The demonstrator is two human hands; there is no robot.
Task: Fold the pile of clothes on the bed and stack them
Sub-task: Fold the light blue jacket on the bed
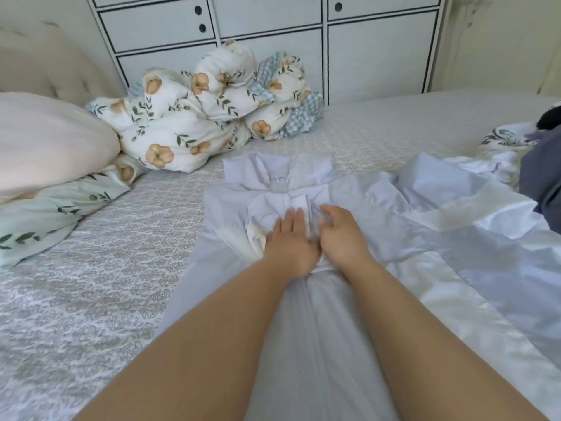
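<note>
A pale lavender collared garment (273, 183) lies spread on the bed (91, 284), collar away from me, its long skirt running toward me between my arms. My left hand (290, 244) lies flat on its bunched chest, fingers straight. Right beside it my right hand (341, 235) has curled fingers that pinch a fold of the same garment at the front placket. A heap of shiny pale blue and white fabric (470, 226) spreads to the right.
A rumpled floral duvet (206, 117) sits at the far side of the bed, with pillows (51, 153) at the left. A white drawer unit (273, 31) stands behind the bed. A dark grey cloth (543, 168) lies at the right edge.
</note>
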